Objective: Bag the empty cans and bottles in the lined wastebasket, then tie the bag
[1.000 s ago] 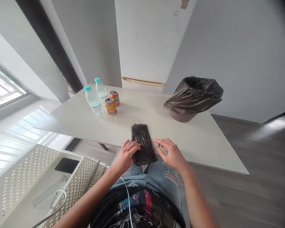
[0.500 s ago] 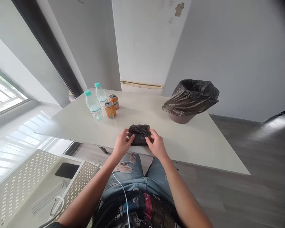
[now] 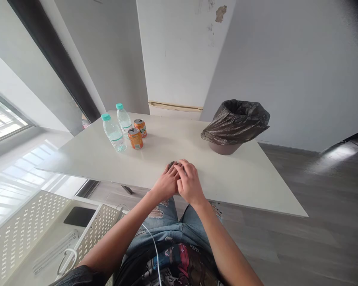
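My left hand [image 3: 167, 182] is closed over a bunched black plastic bag [image 3: 171, 164] near the front edge of the white table. Only a small dark bit of the bag shows past my fingertips. My right hand [image 3: 188, 180] presses in from the right, its curled fingers overlapping those of my left hand around the bag. Most of the bag is hidden under both hands.
Two clear bottles with teal caps [image 3: 115, 135] and two orange cans [image 3: 135, 138] stand at the table's left. A brown bin [image 3: 225, 148] lined with a black bag [image 3: 235, 123] stands at the right. A white perforated basket [image 3: 26, 214] is at lower left.
My hands have closed together over the bag, which was spread as a flat bundle between them. The bag is now squeezed smaller and mostly covered. The view has shifted slightly.
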Available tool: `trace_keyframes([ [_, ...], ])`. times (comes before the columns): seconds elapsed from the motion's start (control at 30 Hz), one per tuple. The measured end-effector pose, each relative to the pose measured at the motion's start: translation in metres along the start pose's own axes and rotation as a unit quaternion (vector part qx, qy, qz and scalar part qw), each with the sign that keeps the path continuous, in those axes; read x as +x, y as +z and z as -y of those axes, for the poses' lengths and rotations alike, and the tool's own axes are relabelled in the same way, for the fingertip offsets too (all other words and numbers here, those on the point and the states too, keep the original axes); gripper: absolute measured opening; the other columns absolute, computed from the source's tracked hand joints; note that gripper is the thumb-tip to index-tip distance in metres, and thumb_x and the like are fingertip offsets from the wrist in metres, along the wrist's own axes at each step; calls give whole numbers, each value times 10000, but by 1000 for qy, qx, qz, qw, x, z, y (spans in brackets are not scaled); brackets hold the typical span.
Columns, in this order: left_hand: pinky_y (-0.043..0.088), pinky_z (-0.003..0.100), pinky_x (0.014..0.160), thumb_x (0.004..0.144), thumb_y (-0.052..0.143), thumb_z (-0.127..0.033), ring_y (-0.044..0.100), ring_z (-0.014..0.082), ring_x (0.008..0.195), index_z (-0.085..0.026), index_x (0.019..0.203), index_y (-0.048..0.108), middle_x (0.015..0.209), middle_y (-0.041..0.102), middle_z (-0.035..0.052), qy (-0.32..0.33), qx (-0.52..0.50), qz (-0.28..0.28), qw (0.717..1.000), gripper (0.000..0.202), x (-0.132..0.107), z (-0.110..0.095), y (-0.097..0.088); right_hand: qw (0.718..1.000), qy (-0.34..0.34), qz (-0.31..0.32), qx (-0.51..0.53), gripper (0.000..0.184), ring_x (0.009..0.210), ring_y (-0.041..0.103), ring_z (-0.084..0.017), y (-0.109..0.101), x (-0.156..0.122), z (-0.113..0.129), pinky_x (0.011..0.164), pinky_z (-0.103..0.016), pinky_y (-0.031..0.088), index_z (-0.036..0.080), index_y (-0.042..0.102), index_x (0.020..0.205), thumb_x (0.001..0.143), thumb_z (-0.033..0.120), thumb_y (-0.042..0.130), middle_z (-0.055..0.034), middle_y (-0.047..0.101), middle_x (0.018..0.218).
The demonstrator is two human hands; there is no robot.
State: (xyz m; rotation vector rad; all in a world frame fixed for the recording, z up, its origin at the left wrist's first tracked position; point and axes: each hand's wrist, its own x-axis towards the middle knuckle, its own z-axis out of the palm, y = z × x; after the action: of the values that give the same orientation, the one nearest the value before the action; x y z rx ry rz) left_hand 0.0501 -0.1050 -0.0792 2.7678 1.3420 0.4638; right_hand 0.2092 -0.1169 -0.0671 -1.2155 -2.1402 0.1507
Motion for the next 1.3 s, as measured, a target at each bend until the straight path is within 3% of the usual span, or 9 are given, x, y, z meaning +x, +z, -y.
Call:
trace_keyframes([
  [0.07,260,595,1315,1031,519,-267,311,387,1613,-103,1649,406,1712,378,208,-3,12,24,1000,649,0,6,9,996,11,88,-32,583,1605,314,-288,1,2,2,1327,-546,216,149,484,1594,1032,165,329,-135,402,1708],
  [0.13,264,597,1316,1036,502,-262,290,389,1622,-85,1674,358,1728,342,214,-7,20,33,999,678,-1,10,13,989,51,129,-56,585,1638,266,-275,3,3,3,1341,-568,175,165,398,1664,1108,292,268,-108,336,1753],
  [0.23,235,638,1319,1042,485,-252,237,397,1639,-113,1694,332,1750,302,181,-5,26,37,999,684,-2,12,13,984,95,129,-84,634,1653,243,-271,8,0,5,1348,-575,157,171,328,1701,1137,446,239,-108,277,1771],
  [0.37,233,711,1291,1011,528,-227,71,449,1658,-244,1695,365,1777,266,98,-8,33,17,999,703,-3,11,13,981,129,94,-107,692,1667,198,-301,10,-5,9,1349,-592,157,153,291,1714,1131,521,225,-126,251,1774],
  [0.43,250,702,1287,1018,507,-223,51,442,1661,-238,1698,358,1785,228,125,-8,40,-4,999,696,-2,13,16,980,144,82,-111,717,1667,196,-307,9,-5,10,1352,-600,154,145,305,1708,1126,553,214,-132,262,1770],
  [0.57,247,663,1299,1038,454,-230,89,390,1668,-188,1711,310,1786,158,192,-2,57,-37,998,690,-1,19,25,979,161,67,-108,761,1668,197,-301,9,-5,9,1362,-567,167,84,344,1684,1122,575,193,-156,259,1765],
  [0.8,308,603,1295,1024,382,-207,277,347,1635,-106,1691,338,1734,329,184,-51,66,-6,996,677,0,22,29,978,174,50,-102,662,1662,225,-288,11,-5,5,1342,-600,209,185,378,1682,1131,517,225,-104,268,1771],
  [1.03,232,656,1305,1023,393,-239,185,401,1651,-79,1675,363,1725,344,211,-72,34,0,997,671,1,8,17,976,178,81,-95,633,1639,287,-292,4,-7,1,1333,-626,184,173,415,1662,1123,479,283,-130,307,1755],
  [1.3,283,519,1327,1037,392,-276,217,322,1655,-31,1666,323,1757,238,240,-49,-7,8,999,679,2,10,15,977,156,107,-101,697,1669,189,-287,3,-8,-1,1344,-610,150,136,337,1695,1125,507,184,-91,172,1790],
])
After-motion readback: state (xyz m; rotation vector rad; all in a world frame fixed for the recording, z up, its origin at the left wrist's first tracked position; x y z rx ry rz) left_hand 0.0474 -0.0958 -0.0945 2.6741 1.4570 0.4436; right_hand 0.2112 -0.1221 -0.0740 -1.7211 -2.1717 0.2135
